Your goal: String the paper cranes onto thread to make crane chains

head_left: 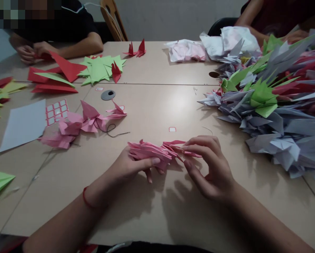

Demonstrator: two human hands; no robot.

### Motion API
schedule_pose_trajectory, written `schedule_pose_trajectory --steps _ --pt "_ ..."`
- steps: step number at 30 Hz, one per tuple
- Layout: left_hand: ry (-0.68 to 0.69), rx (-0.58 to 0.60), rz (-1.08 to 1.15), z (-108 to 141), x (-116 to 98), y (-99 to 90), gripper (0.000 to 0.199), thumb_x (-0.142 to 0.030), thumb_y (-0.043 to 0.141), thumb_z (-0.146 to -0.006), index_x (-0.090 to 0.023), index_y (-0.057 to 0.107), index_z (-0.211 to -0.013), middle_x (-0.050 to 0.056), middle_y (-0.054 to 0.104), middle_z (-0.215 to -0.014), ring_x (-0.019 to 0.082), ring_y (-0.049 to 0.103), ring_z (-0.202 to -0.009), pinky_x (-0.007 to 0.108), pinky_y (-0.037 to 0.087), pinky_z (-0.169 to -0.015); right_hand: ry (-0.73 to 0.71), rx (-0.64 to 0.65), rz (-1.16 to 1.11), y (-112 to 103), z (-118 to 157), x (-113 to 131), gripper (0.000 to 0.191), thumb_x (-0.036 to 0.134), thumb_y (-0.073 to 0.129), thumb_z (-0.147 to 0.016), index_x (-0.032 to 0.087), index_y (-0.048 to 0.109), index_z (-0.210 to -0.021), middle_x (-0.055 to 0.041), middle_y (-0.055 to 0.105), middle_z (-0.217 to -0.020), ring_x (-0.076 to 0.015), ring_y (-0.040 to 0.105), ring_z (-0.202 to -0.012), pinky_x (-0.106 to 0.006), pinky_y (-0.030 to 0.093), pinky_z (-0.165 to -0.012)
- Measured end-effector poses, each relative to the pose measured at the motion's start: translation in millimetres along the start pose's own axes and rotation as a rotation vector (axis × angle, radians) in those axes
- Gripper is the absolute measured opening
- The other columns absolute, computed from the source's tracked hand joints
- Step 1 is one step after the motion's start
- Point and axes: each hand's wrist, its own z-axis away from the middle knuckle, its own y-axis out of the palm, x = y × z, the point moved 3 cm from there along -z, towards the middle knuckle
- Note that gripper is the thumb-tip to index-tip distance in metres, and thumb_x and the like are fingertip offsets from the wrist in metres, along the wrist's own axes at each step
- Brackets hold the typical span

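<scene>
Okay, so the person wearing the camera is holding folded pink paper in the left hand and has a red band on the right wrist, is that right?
Not quite: the head view shows the red band on the wrist of the left hand, not the right. That hand does hold folded pink paper.

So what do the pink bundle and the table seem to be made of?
The pink bundle looks like thin matte paper: flat layers, crisp edges. The table is probably laminate, going by its smooth, pale top with a soft sheen, though its core is hidden.
</scene>
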Motion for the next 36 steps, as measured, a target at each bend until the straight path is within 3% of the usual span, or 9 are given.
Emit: schedule_pose_trajectory --steps 5,11,15,18,22,25,29,32,36 --pt "-0.038 0.021 0.227 -0.8 1.6 0.0 0.023 -0.031 0.067 -0.076 -0.010 0.072 -0.083 0.009 0.070 -0.068 0.016 0.066 -0.060 0.016 0.050 -0.038 0.050 0.108 -0.078 11.3 1.0 6.6 0.018 0.006 0.057 -0.077 0.017 0.056 -0.091 -0.0058 0.058 -0.082 -0.0185 0.052 -0.079 -0.036 0.044 -0.070" --pt "-0.079 0.014 0.290 3.1 -0.6 -5.0 0.017 -0.025 0.066 -0.064 -0.009 0.071 -0.069 0.007 0.065 -0.054 0.012 0.056 -0.040 0.015 0.040 -0.030 0.043 0.044 0.074 16.8 3.7 10.3 0.035 0.011 0.059 -0.077 0.018 0.051 -0.110 -0.0117 0.056 -0.105 -0.0256 0.050 -0.102 -0.044 0.041 -0.087" --pt "-0.043 -0.025 0.272 4.9 -5.5 -11.2 0.011 -0.021 0.062 -0.060 -0.011 0.066 -0.062 0.003 0.059 -0.046 0.008 0.045 -0.034 0.017 0.032 -0.031 0.077 0.197 0.182 30.7 3.1 9.1 0.046 0.030 0.060 -0.079 0.016 0.049 -0.121 -0.0155 0.054 -0.120 -0.0308 0.044 -0.116 -0.049 0.031 -0.096" --pt "-0.040 -0.028 0.231 3.8 -6.8 -12.5 0.013 -0.024 0.063 -0.061 -0.013 0.066 -0.065 0.004 0.061 -0.050 0.010 0.047 -0.039 0.019 0.033 -0.035 0.100 0.232 0.249 43.7 3.5 8.5 0.047 0.039 0.059 -0.079 0.017 0.050 -0.118 -0.0139 0.057 -0.121 -0.0310 0.044 -0.118 -0.050 0.021 -0.100" --pt "-0.011 -0.033 0.197 1.1 -6.2 -16.3 0.016 -0.029 0.067 -0.061 -0.013 0.063 -0.064 0.001 0.056 -0.048 0.009 0.045 -0.039 0.020 0.031 -0.037 0.097 0.232 0.211 50.9 4.2 8.2 0.029 0.025 0.054 -0.083 0.020 0.054 -0.111 -0.0071 0.065 -0.113 -0.0257 0.050 -0.113 -0.048 0.018 -0.101" --pt "0.006 -0.024 0.177 1.1 -6.2 -20.5 0.019 -0.031 0.068 -0.061 -0.014 0.059 -0.059 0.000 0.051 -0.046 0.008 0.043 -0.040 0.020 0.030 -0.037 0.061 0.161 0.138 42.6 2.8 6.6 0.018 0.012 0.046 -0.086 0.021 0.060 -0.092 -0.0033 0.069 -0.101 -0.0238 0.054 -0.110 -0.049 0.020 -0.099" --pt "-0.063 -0.072 0.187 4.8 -6.1 -25.3 0.020 -0.030 0.066 -0.060 -0.014 0.062 -0.071 -0.001 0.049 -0.047 0.007 0.039 -0.038 0.019 0.024 -0.035 0.152 0.136 -0.168 23.0 -2.7 -2.2 0.015 0.013 0.049 -0.086 0.020 0.062 -0.086 -0.0059 0.069 -0.094 -0.0216 0.058 -0.098 -0.043 0.038 -0.087" --pt "-0.071 -0.117 0.174 6.6 -6.3 -25.6 0.024 -0.030 0.064 -0.061 -0.013 0.064 -0.078 -0.001 0.050 -0.049 0.008 0.041 -0.041 0.018 0.026 -0.036 0.330 0.168 -0.425 11.8 -6.1 -9.6 0.013 0.021 0.054 -0.087 0.019 0.065 -0.080 -0.0052 0.068 -0.081 -0.0168 0.061 -0.079 -0.032 0.047 -0.069" --pt "-0.003 -0.113 0.161 2.8 -4.6 -20.9 0.022 -0.030 0.064 -0.066 -0.011 0.068 -0.076 0.005 0.059 -0.065 0.010 0.052 -0.052 0.018 0.037 -0.039 0.628 0.184 -0.662 10.3 -3.6 -16.3 0.017 0.031 0.059 -0.084 0.019 0.066 -0.073 -0.0021 0.065 -0.069 -0.0117 0.058 -0.061 -0.024 0.045 -0.053"
